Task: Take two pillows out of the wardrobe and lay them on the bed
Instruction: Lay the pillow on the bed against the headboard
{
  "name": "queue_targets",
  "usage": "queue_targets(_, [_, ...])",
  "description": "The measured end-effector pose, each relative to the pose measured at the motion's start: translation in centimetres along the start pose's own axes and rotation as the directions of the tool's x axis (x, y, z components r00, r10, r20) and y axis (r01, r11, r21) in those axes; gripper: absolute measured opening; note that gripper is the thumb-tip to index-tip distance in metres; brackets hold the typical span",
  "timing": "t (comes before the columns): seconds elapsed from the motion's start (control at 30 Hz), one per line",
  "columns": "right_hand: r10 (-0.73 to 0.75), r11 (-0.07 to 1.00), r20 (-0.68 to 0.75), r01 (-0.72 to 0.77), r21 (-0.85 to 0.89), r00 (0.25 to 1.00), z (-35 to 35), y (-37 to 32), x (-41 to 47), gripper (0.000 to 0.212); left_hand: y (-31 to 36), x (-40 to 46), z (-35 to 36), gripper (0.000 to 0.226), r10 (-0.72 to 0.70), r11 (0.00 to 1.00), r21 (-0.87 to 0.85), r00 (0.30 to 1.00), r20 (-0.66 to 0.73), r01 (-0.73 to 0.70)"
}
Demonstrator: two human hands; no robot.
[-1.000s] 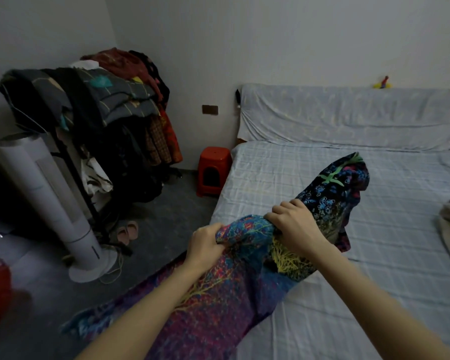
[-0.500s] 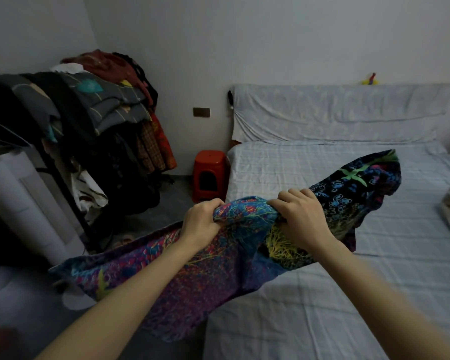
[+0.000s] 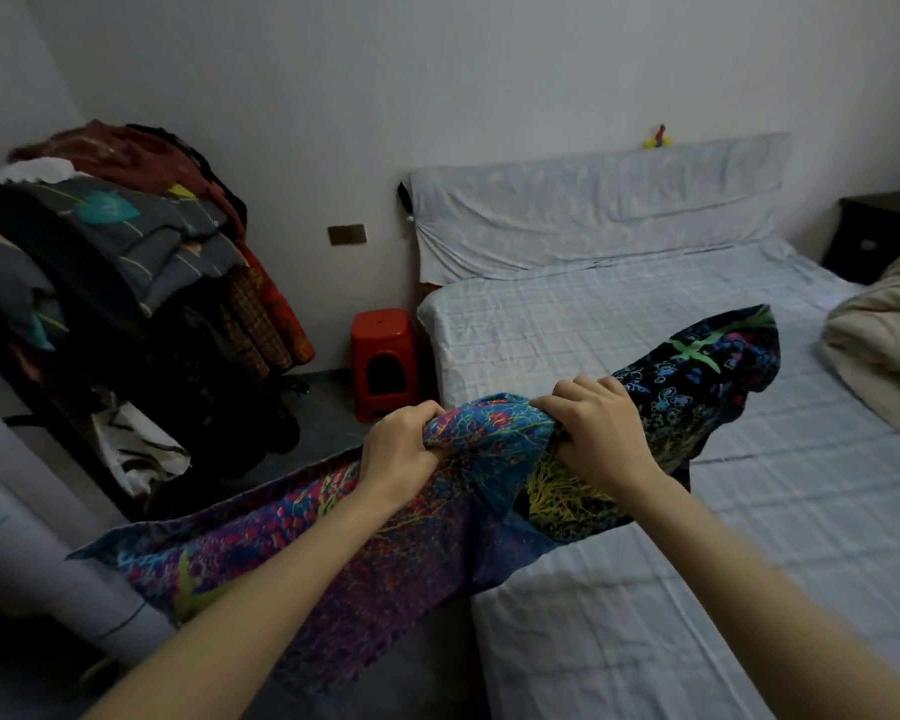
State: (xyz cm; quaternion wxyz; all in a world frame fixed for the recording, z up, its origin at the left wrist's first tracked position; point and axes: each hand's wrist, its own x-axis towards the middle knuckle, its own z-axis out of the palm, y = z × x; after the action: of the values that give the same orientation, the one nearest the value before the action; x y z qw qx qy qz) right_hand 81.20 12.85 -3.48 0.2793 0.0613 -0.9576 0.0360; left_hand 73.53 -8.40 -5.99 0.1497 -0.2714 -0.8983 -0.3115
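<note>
Both hands are bunched up tight on a really loud multicolored pillow [image 3: 427, 543] in the lower middle of the frame. The left hand [image 3: 398, 452] has its fingers curled around a fold of the fabric near the center, and the right hand [image 3: 596, 433] is clamped on a fold just to the right of it, knuckles up. The pillow looks pretty flat and floppy: one end droops toward the lower left over the floor, the darker end with green and blue print sticks out to the right over the bed [image 3: 645, 324]. Can't tell if that end is touching the sheet or just hanging above it.

The bed fills the right half, with a pale checked sheet and a covered headboard [image 3: 593, 210] up top. A beige bundle [image 3: 884, 350] sits at the right edge. A red plastic stool [image 3: 383, 361] stands just beside the bed's left corner, and a rack piled with clothes [image 3: 126, 283] takes up the left side.
</note>
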Motion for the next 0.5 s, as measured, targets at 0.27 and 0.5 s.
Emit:
queue_targets(0.27, [-0.058, 0.998, -0.017, 0.058, -0.025, 0.998, 1.5, -3.9, 2.1, 0.04, -4.2, -0.9, -1.6, 0.016, -0.054, 0.996, -0.072, 0.998, -0.029, 0.051])
queue_targets(0.5, [0.0, 0.999, 0.022, 0.001, -0.044, 1.0, 6.0, -7.3, 6.7, 0.039, -11.0, 1.9, -2.4, 0.014, -0.056, 0.993, -0.098, 0.998, 0.032, 0.059])
